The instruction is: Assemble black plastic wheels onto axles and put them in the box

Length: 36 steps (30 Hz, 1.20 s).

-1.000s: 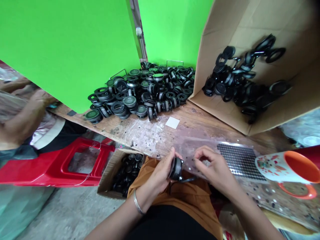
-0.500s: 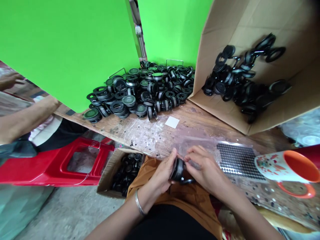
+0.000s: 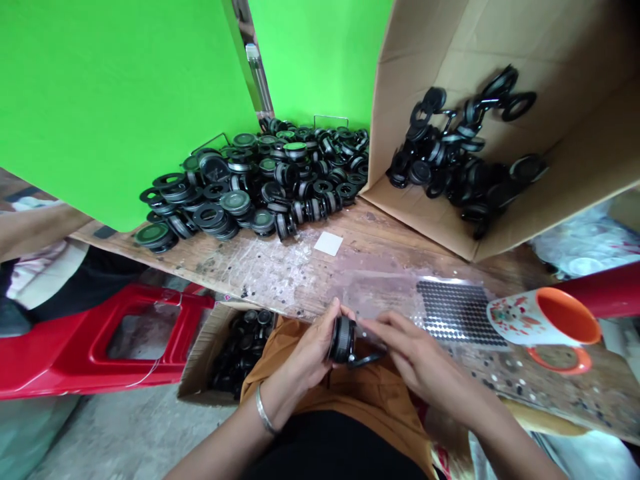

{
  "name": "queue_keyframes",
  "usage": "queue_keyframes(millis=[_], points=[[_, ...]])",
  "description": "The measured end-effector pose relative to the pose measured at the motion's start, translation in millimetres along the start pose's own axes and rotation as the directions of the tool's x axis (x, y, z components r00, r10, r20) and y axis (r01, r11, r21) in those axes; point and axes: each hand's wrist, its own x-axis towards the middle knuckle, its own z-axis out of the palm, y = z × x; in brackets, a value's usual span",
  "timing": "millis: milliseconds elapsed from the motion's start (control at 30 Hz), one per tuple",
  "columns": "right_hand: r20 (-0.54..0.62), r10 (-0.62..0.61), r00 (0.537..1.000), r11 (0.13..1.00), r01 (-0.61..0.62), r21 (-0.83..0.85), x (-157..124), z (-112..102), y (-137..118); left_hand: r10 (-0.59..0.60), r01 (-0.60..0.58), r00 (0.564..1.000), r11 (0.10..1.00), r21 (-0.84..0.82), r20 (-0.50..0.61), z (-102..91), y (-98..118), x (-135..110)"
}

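Observation:
My left hand (image 3: 311,348), with a silver bangle at its wrist, is closed round a black round plastic lid (image 3: 343,339) above my lap. The lid stands on edge with its ribbed side showing, and a black hinged piece sticks out at its lower right. The bent fingers of my right hand (image 3: 414,345) are pressed together, with the tips at the lid's right side. Whatever is between those fingertips is too small to make out. Right of that hand lies a clear sheet with rows of small dark round dots (image 3: 455,312).
Many similar black lids (image 3: 265,180) are heaped on the wooden table (image 3: 270,267) against green panels. A tilted cardboard box (image 3: 420,230) with more stands right. Nearby are a white square (image 3: 329,243), a mug (image 3: 523,320), a red stool (image 3: 95,333) and another person's arm (image 3: 40,230).
My view has shifted, so most of the scene sits further left. The fingers of my right hand have drawn slightly back from the lid, and its hinged piece shows more. My left hand keeps its hold.

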Motion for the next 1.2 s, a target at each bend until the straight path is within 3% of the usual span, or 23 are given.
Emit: queue_keyframes(millis=[67,167,233,333,600,733,800,900,1000,1100,1200], points=[[-0.172,0.118,0.978,0.991,-0.127,-0.043,-3.1,-6.2,26.1,0.003,-0.003,0.999,1.0,-0.011,0.042,0.1,3.6,0.5],[-0.376,0.333,0.865,0.885,-0.424,-0.192,-8.2,-15.0,73.3,0.004,-0.001,0.999,0.997,-0.073,0.04,-1.3,8.8,2.3],[-0.376,0.39,0.841,0.833,-0.496,-0.244,-11.0,-16.0,98.9,0.0,0.006,0.999,0.993,-0.121,0.05,-2.2,10.3,3.6],[-0.354,0.394,0.848,0.826,-0.496,-0.269,-11.6,-10.8,118.6,0.013,-0.005,0.999,0.989,-0.146,0.053,-1.8,8.9,4.6],[-0.241,0.478,0.845,0.739,-0.535,-0.41,1.4,-10.2,119.8,0.082,-0.088,0.994,0.993,-0.081,-0.077,2.1,4.1,3.9],[-0.275,0.511,0.815,0.683,-0.579,-0.446,4.3,-9.8,105.8,0.197,-0.2,0.969,0.98,-0.007,-0.152,4.3,6.5,0.0],[-0.354,0.427,0.832,0.756,-0.543,-0.365,5.8,-5.3,85.5,0.265,-0.257,0.941,0.964,0.066,-0.212,5.0,8.7,-2.6],[-0.469,0.196,0.861,0.947,-0.29,-0.137,10.6,6.2,36.5,0.344,-0.294,0.888,0.935,0.2,-0.304,5.6,12.2,-5.4],[-0.526,0.032,0.85,0.998,-0.055,-0.028,19.1,21.4,-14.8,0.42,-0.328,0.837,0.899,0.292,-0.352,5.6,14.6,-6.0],[-0.547,-0.038,0.837,0.999,0.021,-0.036,27.8,36.4,-41.6,0.475,-0.349,0.807,0.863,0.366,-0.35,4.9,15.2,-5.9],[-0.512,-0.032,0.858,0.998,0.001,-0.061,32.1,45.9,-43.8,0.52,-0.369,0.79,0.826,0.425,-0.325,3.6,14.3,-6.5]])
